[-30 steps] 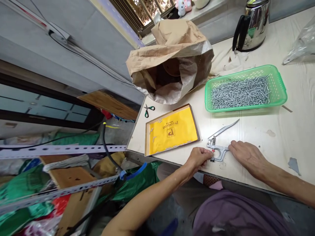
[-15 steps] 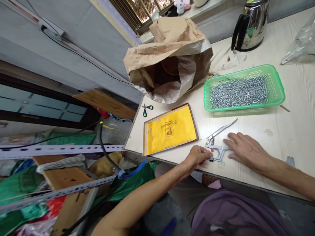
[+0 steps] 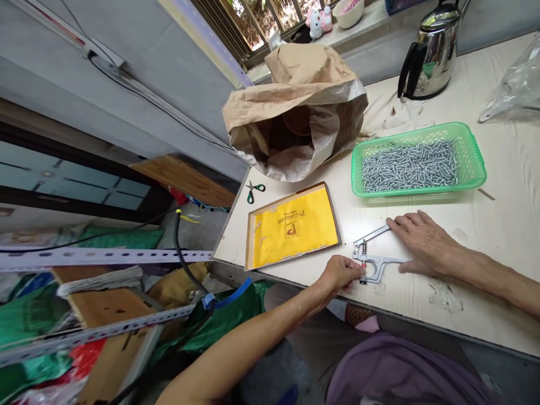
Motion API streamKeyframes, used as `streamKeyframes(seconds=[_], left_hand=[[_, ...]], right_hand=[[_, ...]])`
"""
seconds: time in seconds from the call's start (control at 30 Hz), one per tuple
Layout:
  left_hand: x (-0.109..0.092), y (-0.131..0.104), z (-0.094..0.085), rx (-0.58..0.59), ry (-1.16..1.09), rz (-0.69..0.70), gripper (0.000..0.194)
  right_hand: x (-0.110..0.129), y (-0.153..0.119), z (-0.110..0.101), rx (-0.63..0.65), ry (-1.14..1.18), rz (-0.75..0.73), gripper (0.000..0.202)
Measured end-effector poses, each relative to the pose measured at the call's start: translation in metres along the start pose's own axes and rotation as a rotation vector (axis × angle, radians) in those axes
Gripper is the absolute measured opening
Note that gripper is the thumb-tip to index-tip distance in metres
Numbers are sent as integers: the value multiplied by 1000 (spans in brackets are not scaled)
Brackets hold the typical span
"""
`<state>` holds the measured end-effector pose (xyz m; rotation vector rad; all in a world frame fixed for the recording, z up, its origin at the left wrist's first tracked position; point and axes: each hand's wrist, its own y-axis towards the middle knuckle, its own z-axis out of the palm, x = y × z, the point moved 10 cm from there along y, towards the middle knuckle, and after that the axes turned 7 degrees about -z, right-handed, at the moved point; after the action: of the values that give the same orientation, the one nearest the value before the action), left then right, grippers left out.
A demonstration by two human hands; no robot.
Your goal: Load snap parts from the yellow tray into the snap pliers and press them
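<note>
Grey metal snap-fastener pliers (image 3: 377, 270) lie on the table near its front edge, with a spring and a small red part at the jaw. My right hand (image 3: 426, 242) grips both handles, fingers over the upper one and thumb at the lower one. At the jaw end, my left hand (image 3: 342, 274) has its fingertips pinched together. What lies between those fingertips is hidden or too small to name. Left of the hands sits a shallow cardboard tray (image 3: 249, 242) with a yellow printed sheet (image 3: 291, 225) and several small pale pieces in it.
Behind the pliers stands a green plastic basket (image 3: 476, 166) full of small metal springs or screw-like pieces (image 3: 409, 166). Green-handled scissors (image 3: 255, 191) lie near the left edge. A big open paper sack (image 3: 295, 95), a steel kettle (image 3: 434, 53) and a clear plastic bag (image 3: 514, 90) stand farther back.
My right hand has moved up and closed over the handles; the upper handle has swung lower toward the other. My left hand stays pinched at the jaw. The view has shifted slightly.
</note>
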<state>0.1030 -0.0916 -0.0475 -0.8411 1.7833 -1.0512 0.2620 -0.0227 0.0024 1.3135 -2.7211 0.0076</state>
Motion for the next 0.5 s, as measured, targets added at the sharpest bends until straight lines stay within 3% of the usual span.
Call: streamKeyframes(seconds=[0.13,0.2,0.3,0.37,0.43,0.5], left_hand=[[4,1,-2,-8,68,10,19],[4,-2,-5,-74,199,61,19],[-29,-22,-6,-323,486,426,12],[-56,-41,11,-440,672,742,23],[-74,-49,36,-448,830,954,40],[-86,-47,55,-409,942,1067,52]], right_hand=[[1,2,-5,12,19,12,62],[3,2,-6,14,33,23,48],[6,0,-6,21,56,35,40],[8,-1,-6,20,62,42,39],[10,-2,-8,11,67,49,41],[10,-3,-10,5,80,53,47]])
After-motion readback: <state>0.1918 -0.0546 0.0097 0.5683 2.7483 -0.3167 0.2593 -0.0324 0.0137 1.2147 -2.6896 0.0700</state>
